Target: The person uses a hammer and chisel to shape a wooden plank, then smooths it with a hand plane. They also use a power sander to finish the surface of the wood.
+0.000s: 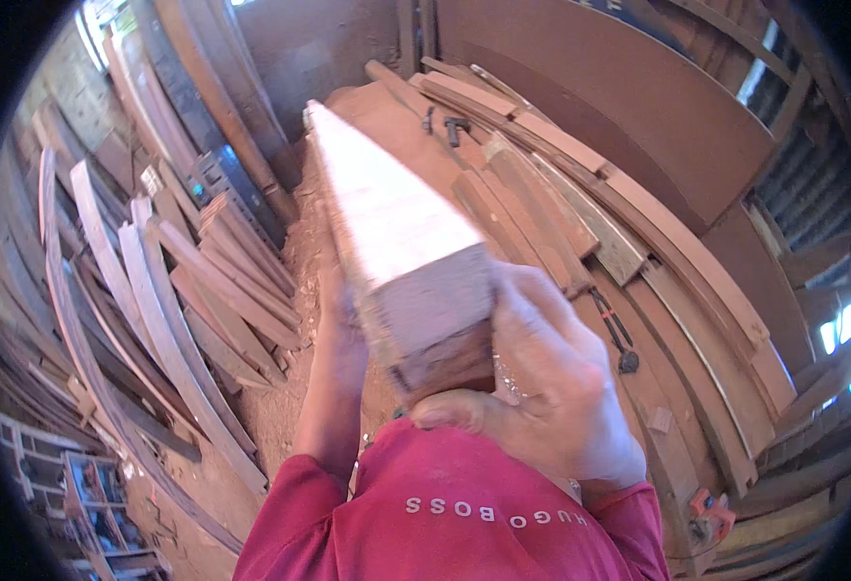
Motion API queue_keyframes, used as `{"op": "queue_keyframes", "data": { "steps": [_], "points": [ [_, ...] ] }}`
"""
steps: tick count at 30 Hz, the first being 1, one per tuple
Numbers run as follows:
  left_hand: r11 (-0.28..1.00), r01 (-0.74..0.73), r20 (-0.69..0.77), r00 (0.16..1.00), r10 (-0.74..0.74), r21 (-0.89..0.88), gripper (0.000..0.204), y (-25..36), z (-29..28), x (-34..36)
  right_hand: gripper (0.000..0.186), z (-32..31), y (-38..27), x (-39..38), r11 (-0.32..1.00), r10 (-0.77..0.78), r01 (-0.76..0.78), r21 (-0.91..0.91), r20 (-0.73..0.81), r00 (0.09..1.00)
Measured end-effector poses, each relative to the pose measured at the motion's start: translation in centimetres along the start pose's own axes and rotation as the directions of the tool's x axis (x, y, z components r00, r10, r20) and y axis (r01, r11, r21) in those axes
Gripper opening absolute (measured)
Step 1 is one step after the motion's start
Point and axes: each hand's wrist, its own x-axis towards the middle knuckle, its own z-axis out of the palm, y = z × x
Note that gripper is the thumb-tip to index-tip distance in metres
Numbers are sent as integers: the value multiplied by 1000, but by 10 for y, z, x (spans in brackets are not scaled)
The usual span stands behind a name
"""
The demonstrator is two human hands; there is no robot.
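The right hand (541, 387) wraps around the near end of a long squared wooden beam (396, 223), fingers curled over its right side and thumb tucked beneath the end face, gripping it firmly. The left hand (340, 329) lies against the left side of the same beam, just behind the end; its fingers are hidden behind the wood, so I cannot tell whether they are curled or flat. The beam runs away from both hands, up and to the left, its pale top face brightly lit and its far tip well beyond them. Both arms wear red sleeves (299, 513), which join a red shirt below the hands.

Under the beam and beyond the hands sits a reddish workbench (386, 116) dusted with sawdust. To the right of the right hand lie stacked planks (580, 213), a large brown board (638, 87) leaning behind them, and a black clamp (619, 339) just beside the wrist. To the left of the left hand, curved wooden strips (154, 320) are piled on the floor. An orange tool (711, 508) rests below and to the right of the right forearm.
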Motion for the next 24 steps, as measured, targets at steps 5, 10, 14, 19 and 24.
{"op": "queue_keyframes", "data": {
  "steps": [5, 10, 14, 19, 24],
  "points": [
    [995, -1, -62, 998, 7, 99, 71, -5, -1, -11, 89, -7, 4, -6, 992, 12, -15, 127, 23, 1000],
    [976, 19, -118, 993, 6, 215, 73, -4, 1, -10, 89, -8, 6, -9, 998, 1, -1, 66, 5, 1000],
    [951, 105, -196, 979, -49, 291, 74, -12, -5, -3, 86, -16, 14, -21, 998, 62, -64, 23, 74, 995],
    [886, 462, -337, 842, -421, 47, 92, -70, -48, -22, 94, -51, 70, -80, 876, 362, -419, 239, 251, 898],
    [771, 637, -547, 642, -538, -11, 115, -173, -139, -61, 93, 6, 110, -130, 661, 750, -664, -351, 340, 567]
  ]
}}
